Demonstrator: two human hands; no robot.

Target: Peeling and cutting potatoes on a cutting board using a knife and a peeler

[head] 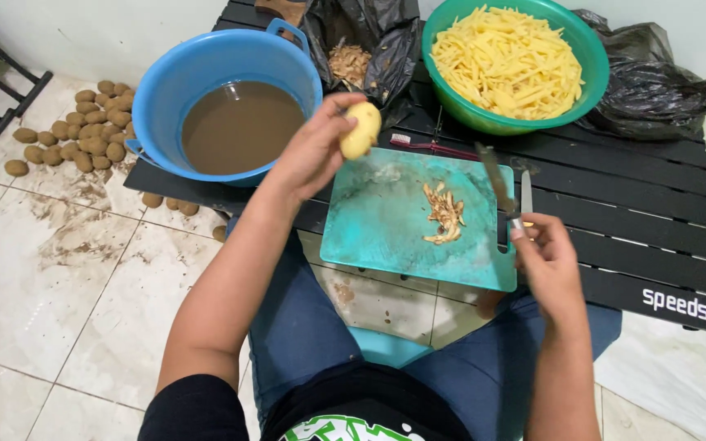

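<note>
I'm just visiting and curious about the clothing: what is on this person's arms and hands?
Both forearms are bare, and neither the left hand nor the right hand wears a glove. A short black sleeve shows at the left shoulder. No watch or ring is visible.

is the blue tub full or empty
Partly full: the blue tub holds murky brown water that stops well below its rim, with bare blue wall above the waterline.

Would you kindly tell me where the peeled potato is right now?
In the head view, the peeled potato is held up in the left hand, between the blue basin and the teal cutting board.
</note>
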